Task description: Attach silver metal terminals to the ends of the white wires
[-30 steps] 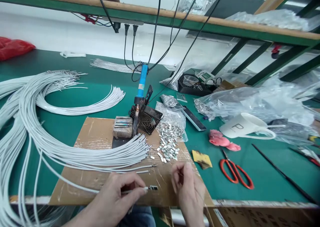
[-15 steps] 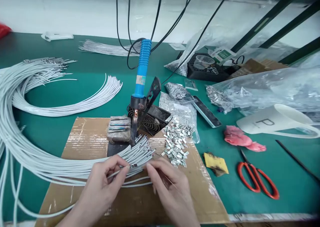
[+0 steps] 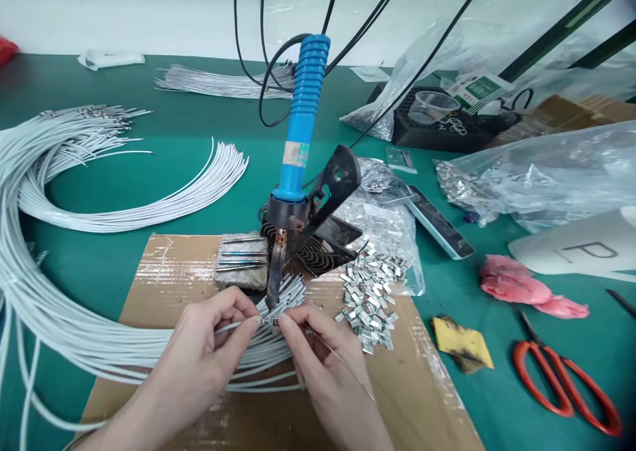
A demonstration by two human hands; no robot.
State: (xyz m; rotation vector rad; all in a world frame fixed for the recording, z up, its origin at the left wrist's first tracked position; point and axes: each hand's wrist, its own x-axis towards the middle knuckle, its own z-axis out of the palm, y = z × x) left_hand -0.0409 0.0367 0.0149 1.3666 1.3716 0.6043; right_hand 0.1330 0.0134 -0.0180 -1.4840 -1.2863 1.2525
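Observation:
My left hand (image 3: 203, 348) is closed, thumb and fingers pinching a white cable (image 3: 226, 329) near its end. A small metal connector (image 3: 271, 320) shows at that end, between my two hands. My right hand (image 3: 330, 365) is closed on a thin solder wire (image 3: 348, 366), which trails back across the palm, its fingertips close to the connector. Right above stands a blue-handled soldering iron (image 3: 304, 113), tip down in a black holder (image 3: 288, 212). Whether tip and connector touch, I cannot tell. A bundle of white cables (image 3: 84, 305) curves in beneath my hands.
Loose metal connectors (image 3: 370, 299) lie on the cardboard (image 3: 163, 272), right of the iron. A small black fan (image 3: 322, 252) sits behind. Farther right are a phone (image 3: 440, 222), a yellow sponge (image 3: 462, 345), a pink cloth (image 3: 527, 285), scissors (image 3: 566, 378) and a white jug (image 3: 586, 242).
The gap between my hands has narrowed, and the connector has come up close under the iron's tip. The whole view has shifted, with the right-side items farther right.

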